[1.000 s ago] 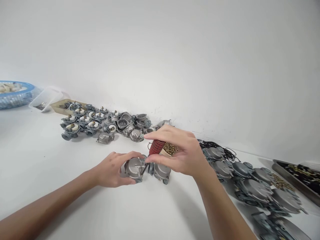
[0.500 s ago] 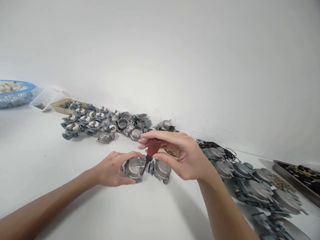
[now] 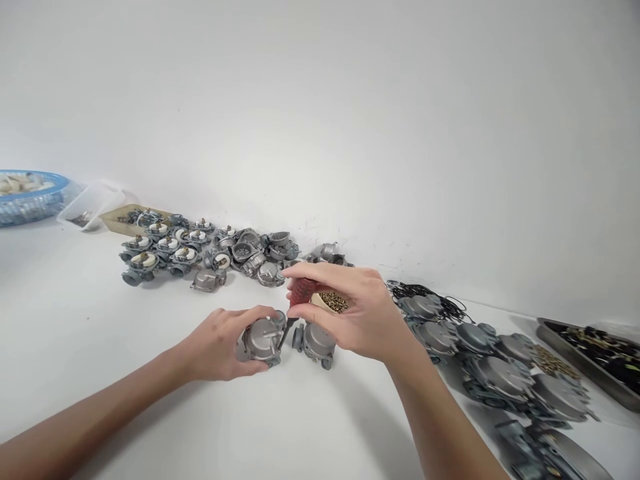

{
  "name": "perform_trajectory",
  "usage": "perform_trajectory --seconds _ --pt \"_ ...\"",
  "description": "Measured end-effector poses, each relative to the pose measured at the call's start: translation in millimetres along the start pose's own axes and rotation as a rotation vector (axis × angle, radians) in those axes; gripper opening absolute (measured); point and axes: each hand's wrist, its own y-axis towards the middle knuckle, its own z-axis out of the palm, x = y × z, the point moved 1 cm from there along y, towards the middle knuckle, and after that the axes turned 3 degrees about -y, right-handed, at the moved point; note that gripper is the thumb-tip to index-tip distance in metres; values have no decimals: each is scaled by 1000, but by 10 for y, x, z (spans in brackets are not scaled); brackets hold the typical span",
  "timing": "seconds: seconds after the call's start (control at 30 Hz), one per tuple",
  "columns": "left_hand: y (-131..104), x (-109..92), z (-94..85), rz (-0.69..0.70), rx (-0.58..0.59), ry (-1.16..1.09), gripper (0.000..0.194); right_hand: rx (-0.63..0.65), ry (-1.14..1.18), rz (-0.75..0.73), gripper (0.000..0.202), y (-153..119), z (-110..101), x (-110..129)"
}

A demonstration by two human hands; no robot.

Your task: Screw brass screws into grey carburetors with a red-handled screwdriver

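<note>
My left hand (image 3: 217, 343) is closed around a grey metal carburetor (image 3: 263, 339) on the white table, thumb in front and fingers behind. My right hand (image 3: 350, 310) grips the red handle of a screwdriver (image 3: 301, 293) between thumb and fingers. The dark shaft slants down to the right side of the carburetor's round bowl; the tip's exact seat is too small to make out. Just right of it stands a second carburetor (image 3: 317, 341), touched by neither hand. Partly behind my right hand, a pale container of small brass-coloured screws (image 3: 334, 301) shows.
Several carburetor bodies with white floats (image 3: 167, 245) and loose metal bowls (image 3: 270, 272) lie toward the wall. At right are more carburetors (image 3: 505, 377), black cords (image 3: 440, 300) and a dark tray (image 3: 560, 343). Far left stand a blue-rimmed basket (image 3: 63, 183) and a clear box (image 3: 103, 200).
My right hand and the screwdriver handle have shifted slightly left, with the grip turned a little. The whole view has moved slightly. My left hand still holds the same carburetor.
</note>
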Motion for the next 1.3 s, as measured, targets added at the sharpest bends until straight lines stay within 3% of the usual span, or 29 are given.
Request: perform_trajectory --seconds 0.27,0.53,0.73,1.0,1.23,1.3 --pt "-14 -8 -152 47 51 76 105 -168 169 3 41 -40 -114 -38" --pt "-36 37 -125 80 97 159 99 -102 205 -50 41 4 93 65" --pt "-47 43 -59 83 67 284 90 -86 228 -78 40 28 178 42" --pt "-32 15 -70 108 58 240 79 -65 219 -70 38 23 251 26" --pt "-33 19 -7 154 -56 256 69 51 303 -115 60 29 247 106" --pt "-25 23 14 165 -73 226 67 3 336 -100 60 31 301 106"
